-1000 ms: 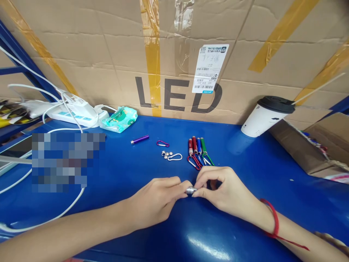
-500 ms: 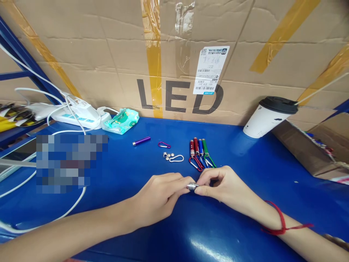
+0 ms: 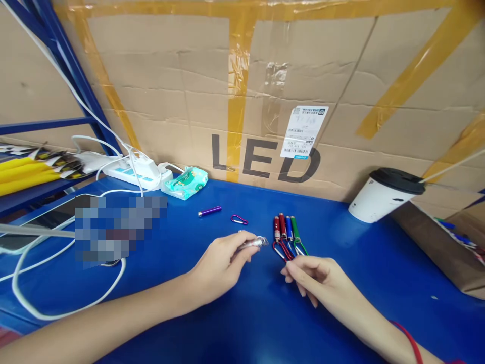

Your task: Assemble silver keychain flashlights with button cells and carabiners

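Note:
My left hand [image 3: 225, 260] is closed around a small silver keychain flashlight [image 3: 255, 242], whose end sticks out to the right. To its right, my right hand [image 3: 312, 278] has thumb and index fingertip together, the other fingers loosely curled; whatever is pinched there is too small or hidden to see. Just beyond the right hand lie several keychain flashlights [image 3: 286, 227] in red, blue and green, with carabiner clips. A purple flashlight tube [image 3: 209, 211] and a purple carabiner [image 3: 239, 220] rest behind my left hand. That hand hides the silver carabiner and button cells.
On the blue table [image 3: 182, 328], a lidded paper cup [image 3: 382, 197] stands at the back right by an open cardboard box [image 3: 435, 247]. A tissue pack [image 3: 185, 183], power strip [image 3: 132, 172] and white cables are at the left. A large carton [image 3: 341, 65] forms the back.
My right hand has moved away from the silver flashlight, down and right. My left hand still holds it, now turned with more of the end showing. The view has tilted upward.

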A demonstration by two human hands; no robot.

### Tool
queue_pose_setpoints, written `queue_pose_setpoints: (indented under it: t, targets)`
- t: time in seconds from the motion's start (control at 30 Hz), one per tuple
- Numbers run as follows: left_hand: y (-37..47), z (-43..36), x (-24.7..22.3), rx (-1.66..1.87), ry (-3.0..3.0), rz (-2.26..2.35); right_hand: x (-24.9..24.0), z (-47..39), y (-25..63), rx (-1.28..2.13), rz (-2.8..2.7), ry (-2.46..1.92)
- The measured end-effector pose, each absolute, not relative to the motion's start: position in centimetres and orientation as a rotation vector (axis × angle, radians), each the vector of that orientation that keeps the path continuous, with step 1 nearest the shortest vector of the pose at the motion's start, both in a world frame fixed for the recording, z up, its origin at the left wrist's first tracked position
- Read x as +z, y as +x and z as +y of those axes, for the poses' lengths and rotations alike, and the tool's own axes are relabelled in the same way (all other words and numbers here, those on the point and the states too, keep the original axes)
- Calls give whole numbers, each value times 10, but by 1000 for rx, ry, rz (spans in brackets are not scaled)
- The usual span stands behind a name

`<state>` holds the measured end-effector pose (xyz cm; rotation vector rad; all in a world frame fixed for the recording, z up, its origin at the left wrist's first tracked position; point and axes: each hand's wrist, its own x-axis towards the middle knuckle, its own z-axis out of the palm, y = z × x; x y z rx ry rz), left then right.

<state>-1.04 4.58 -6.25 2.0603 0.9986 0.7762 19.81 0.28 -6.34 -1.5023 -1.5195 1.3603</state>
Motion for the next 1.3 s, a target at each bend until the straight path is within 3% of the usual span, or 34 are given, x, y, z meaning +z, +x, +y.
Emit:
queue_pose_setpoints:
  t: [0.27, 0.63, 0.93, 1.3]
  targets:
    - [-24, 69, -60, 856, 2012, 1330, -66, 5, 197, 1311, -1450, -1570]
    - [-18, 61, -72, 484, 2531, 971, -59, 0, 191, 1224, -1522, -1607]
    - [-19, 62, -72, 431, 2453, 946, -61, 0, 194, 1145, -1701, -1566]
    - [-11, 47, -64, 481, 2370, 1107, -65, -12, 192, 765, -2087, -1459]
